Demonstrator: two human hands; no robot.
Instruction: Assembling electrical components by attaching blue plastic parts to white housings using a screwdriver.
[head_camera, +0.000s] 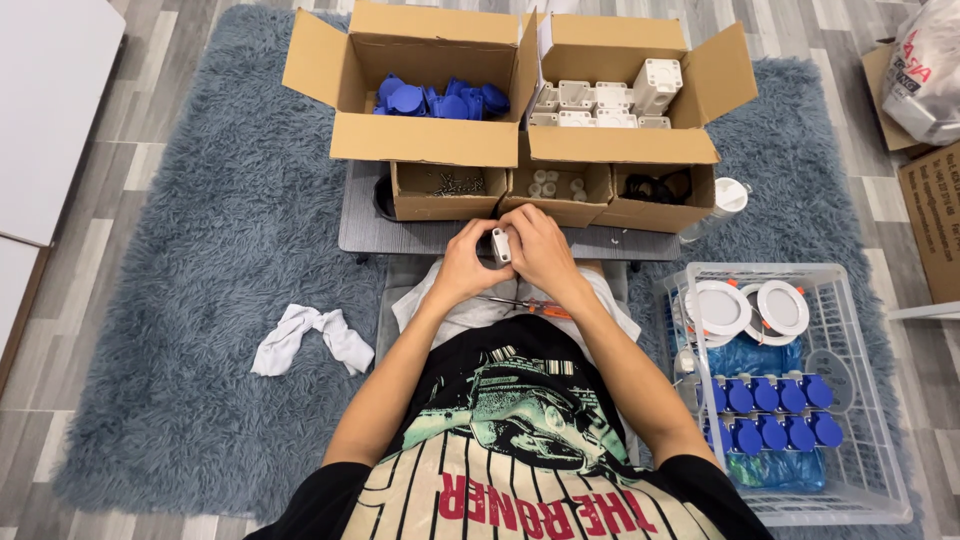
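Grey shag rug (200, 250) over wood-look flooring; a low grey table (400, 235) stands at its centre and serves as landmark.

Both hands meet just in front of the table's near edge. Left hand (462, 265) and right hand (540, 255) are curled closed around 1 small white plastic part (501, 245), which is pinched between the fingertips of both; only its end face shows, squarish with a dark recess. Rest of the part hidden by the fingers.

Handling, judged: light, stiff moulded plastic, not fragile, smooth enough to slip; best held by the flat sides, as here, leaving the end face free.

On the table: 2 large open cardboard boxes, one with blue caps (440, 100), one with white housings (600, 100); 3 small boxes in front of them.

Below the hands, on the lap: an orange-handled screwdriver (525, 304). Right of the table: a white wire basket (860, 400) holding blue-capped assemblies. Left of the table: a white cloth (310, 335) on the rug.
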